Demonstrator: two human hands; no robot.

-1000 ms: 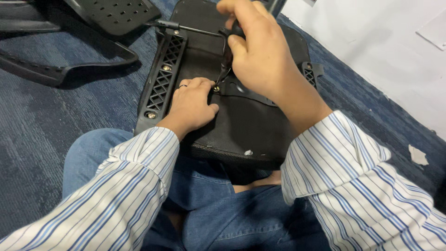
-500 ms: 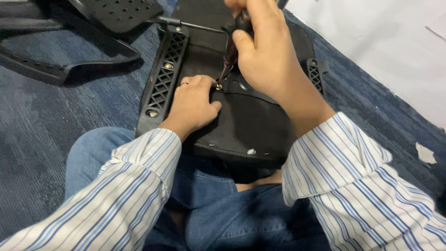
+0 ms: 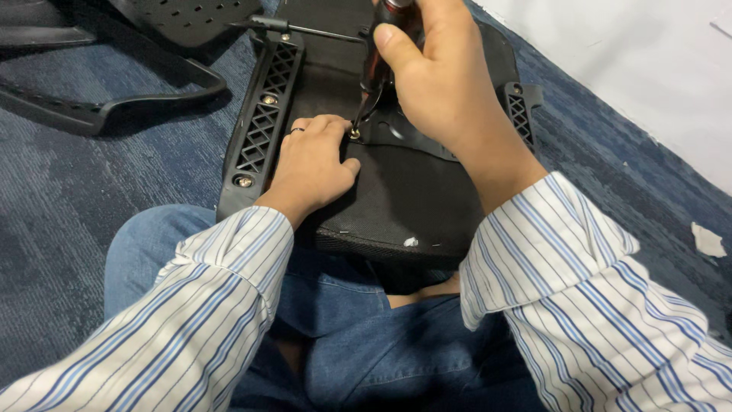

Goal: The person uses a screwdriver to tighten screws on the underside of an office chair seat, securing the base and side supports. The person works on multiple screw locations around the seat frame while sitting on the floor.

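A black chair seat (image 3: 412, 191) lies upside down across my lap, its underside facing up. My right hand (image 3: 435, 76) is shut on a dark-handled screwdriver (image 3: 381, 65), held upright with its tip on a brass screw (image 3: 354, 133) in the seat's middle. My left hand (image 3: 313, 164) rests flat on the seat with its fingertips beside that screw. A black latticed bracket (image 3: 263, 126) with several brass screws runs along the seat's left edge.
A black chair arm frame (image 3: 114, 107) and a perforated black chair part (image 3: 194, 15) lie on the blue carpet at the upper left. A white wall (image 3: 648, 69) stands at the right. A scrap of white paper (image 3: 707, 240) lies on the carpet.
My right hand has risen slightly with the screwdriver and turned a little on the handle. My left hand has stayed by the screw.
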